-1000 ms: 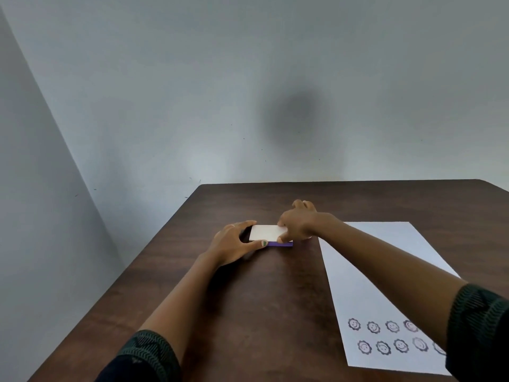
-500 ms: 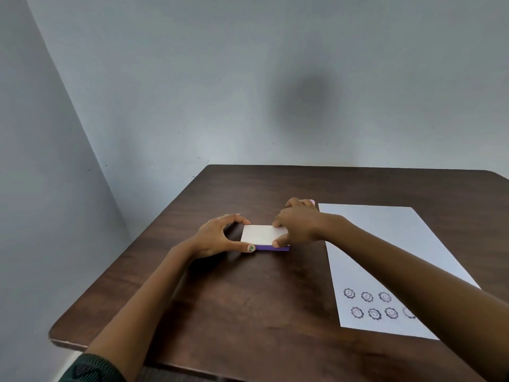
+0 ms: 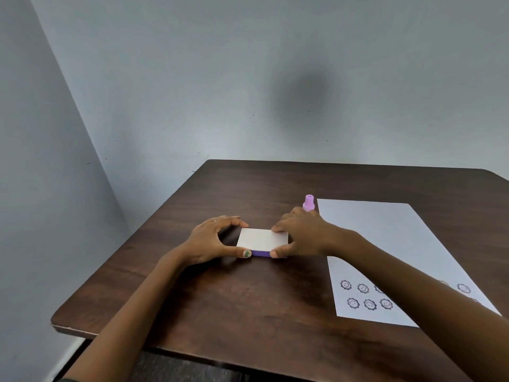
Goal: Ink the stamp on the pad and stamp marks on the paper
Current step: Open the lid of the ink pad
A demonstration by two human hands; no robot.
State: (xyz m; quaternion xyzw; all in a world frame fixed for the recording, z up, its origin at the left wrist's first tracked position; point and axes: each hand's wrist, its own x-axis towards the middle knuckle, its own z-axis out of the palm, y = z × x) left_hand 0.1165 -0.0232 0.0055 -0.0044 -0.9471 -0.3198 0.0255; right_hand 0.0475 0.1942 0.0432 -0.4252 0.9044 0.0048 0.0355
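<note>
The ink pad (image 3: 262, 240), a flat purple box with its white lid shut, lies on the dark wooden table (image 3: 220, 312). My left hand (image 3: 213, 241) grips its left end between thumb and fingers. My right hand (image 3: 300, 237) grips its right end the same way. A small pink stamp (image 3: 308, 202) stands upright on the table just behind my right hand, untouched. The white paper (image 3: 385, 244) lies to the right, with two rows of purple smiley stamp marks (image 3: 362, 295) near its front edge; my right forearm hides part of them.
Grey walls close the scene at the back and on the left. The table's left and front edges are near, with a dark gap below the front edge.
The view has tilted down and drawn back, so the pink stamp now shows behind my right hand. Both hands stay on the ends of the ink pad.
</note>
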